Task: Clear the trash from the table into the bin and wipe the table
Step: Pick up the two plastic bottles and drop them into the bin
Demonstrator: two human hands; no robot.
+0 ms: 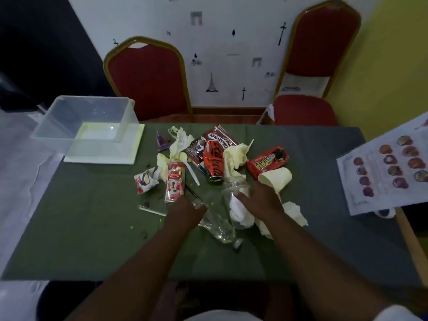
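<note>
Trash lies piled on the green table (92, 228): a red cola can (213, 162), a slim red-white can (174, 181), a red snack pack (268, 161), a brown cereal wrapper (217, 135), a paper cup (276, 178), crumpled tissues (236, 154) and a white plastic spoon (192, 170). A crushed clear plastic bottle (218, 225) lies near the front of the pile. My left hand (185, 210) grips its top end. My right hand (260, 199) closes over a clear plastic cup (236, 188) stuffed with white tissue. The clear plastic bin (88, 126) stands at the table's far left corner.
Two red chairs (150, 77) (305, 107) stand behind the table against a patterned wall. A printed sheet (389, 167) lies on the right edge. A straw (151, 210) and crumbs are scattered left of my hands. A small torn wrapper (146, 180) sits left of the slim can.
</note>
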